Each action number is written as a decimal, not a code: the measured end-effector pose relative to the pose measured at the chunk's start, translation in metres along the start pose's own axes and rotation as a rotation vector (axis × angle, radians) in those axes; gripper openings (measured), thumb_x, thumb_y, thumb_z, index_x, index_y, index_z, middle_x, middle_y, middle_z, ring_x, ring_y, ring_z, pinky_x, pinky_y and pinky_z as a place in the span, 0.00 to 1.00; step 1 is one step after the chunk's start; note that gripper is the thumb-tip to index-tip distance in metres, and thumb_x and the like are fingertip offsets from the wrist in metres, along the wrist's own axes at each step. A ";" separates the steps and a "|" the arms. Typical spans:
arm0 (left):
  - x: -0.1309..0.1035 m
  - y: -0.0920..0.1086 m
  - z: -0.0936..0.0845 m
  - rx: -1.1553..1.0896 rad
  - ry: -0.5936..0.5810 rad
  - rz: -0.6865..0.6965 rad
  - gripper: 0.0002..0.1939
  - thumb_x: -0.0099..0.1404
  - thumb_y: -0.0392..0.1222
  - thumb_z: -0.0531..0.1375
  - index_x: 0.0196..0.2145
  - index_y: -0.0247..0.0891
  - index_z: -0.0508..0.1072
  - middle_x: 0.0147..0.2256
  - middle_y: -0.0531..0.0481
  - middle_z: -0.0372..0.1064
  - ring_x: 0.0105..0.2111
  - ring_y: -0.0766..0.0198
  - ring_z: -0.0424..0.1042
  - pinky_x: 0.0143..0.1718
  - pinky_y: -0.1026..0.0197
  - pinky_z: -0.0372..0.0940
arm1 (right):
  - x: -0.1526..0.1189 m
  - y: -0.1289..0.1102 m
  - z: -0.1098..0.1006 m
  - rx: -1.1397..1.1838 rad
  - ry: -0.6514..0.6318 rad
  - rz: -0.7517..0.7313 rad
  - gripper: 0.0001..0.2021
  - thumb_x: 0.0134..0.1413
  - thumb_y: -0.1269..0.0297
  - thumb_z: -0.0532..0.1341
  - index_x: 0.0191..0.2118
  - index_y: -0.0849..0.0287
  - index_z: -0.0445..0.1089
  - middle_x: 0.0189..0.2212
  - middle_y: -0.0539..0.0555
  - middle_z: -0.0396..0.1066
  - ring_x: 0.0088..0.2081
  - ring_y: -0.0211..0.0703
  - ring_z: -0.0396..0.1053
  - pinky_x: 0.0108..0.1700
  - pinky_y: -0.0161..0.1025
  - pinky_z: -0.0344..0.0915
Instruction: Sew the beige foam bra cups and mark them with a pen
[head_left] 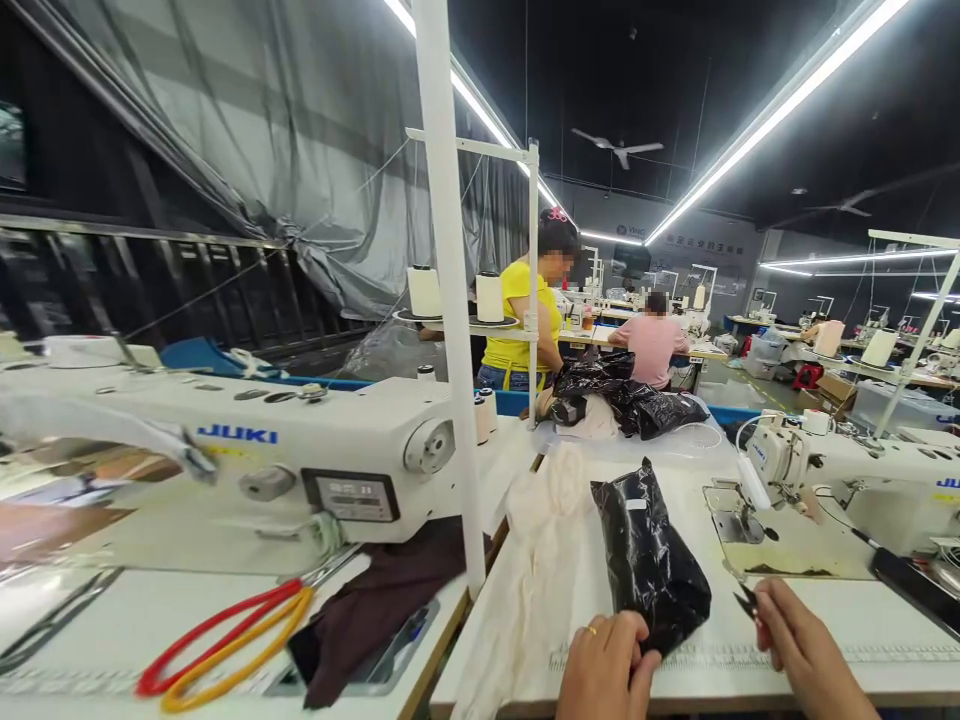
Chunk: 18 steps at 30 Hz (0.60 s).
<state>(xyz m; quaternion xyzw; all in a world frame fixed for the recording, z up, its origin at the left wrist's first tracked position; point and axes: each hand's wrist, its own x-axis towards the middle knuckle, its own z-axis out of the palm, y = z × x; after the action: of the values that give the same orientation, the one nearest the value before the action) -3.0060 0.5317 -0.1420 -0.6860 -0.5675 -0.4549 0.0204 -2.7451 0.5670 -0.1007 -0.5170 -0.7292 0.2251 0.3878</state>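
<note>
A black plastic bag (651, 560), shiny and creased with a small white label, lies on the white sewing table. At its near corner, my left hand (609, 668) pinches the plastic between thumb and fingers. To the right of the bag, my right hand (799, 635) is closed around small thread snips (747, 602), whose dark pointed blades stick out to the left, apart from the bag. Cream sheer fabric (544, 560) stretches along the table left of the bag. A printed ruler strip runs along the table's front edge, partly under my hands.
A JUKI sewing machine (360, 460) stands on the left table, with red-and-yellow-handled scissors (232, 640) and dark brown cloth (382, 610). Another machine (817, 460) is at right. A white post (450, 300) rises between tables. More black bags (637, 395) lie behind; a person in yellow (517, 310) stands beyond.
</note>
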 end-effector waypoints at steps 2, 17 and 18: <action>0.001 0.001 -0.003 -0.032 -0.040 -0.024 0.11 0.61 0.27 0.62 0.38 0.42 0.71 0.28 0.52 0.69 0.33 0.54 0.69 0.38 0.54 0.60 | -0.001 -0.028 0.016 0.011 -0.074 -0.085 0.21 0.70 0.41 0.49 0.43 0.54 0.67 0.29 0.50 0.71 0.31 0.44 0.69 0.37 0.38 0.68; -0.001 0.002 -0.009 -0.111 -0.167 -0.037 0.22 0.67 0.28 0.49 0.51 0.43 0.76 0.42 0.44 0.75 0.43 0.51 0.72 0.47 0.48 0.63 | 0.016 -0.051 0.059 -0.042 -0.193 -0.113 0.17 0.69 0.48 0.53 0.36 0.56 0.65 0.29 0.49 0.65 0.32 0.43 0.61 0.36 0.38 0.59; -0.003 0.001 -0.006 -0.115 -0.148 -0.048 0.25 0.69 0.29 0.48 0.56 0.44 0.75 0.44 0.43 0.76 0.45 0.51 0.72 0.48 0.48 0.63 | 0.015 -0.052 0.059 -0.027 -0.202 -0.116 0.18 0.69 0.47 0.53 0.36 0.56 0.65 0.28 0.49 0.64 0.31 0.42 0.61 0.36 0.38 0.58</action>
<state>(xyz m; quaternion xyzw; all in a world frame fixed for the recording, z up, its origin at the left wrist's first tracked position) -3.0085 0.5256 -0.1397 -0.7041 -0.5566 -0.4351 -0.0719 -2.8247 0.5658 -0.0930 -0.4538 -0.7961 0.2436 0.3177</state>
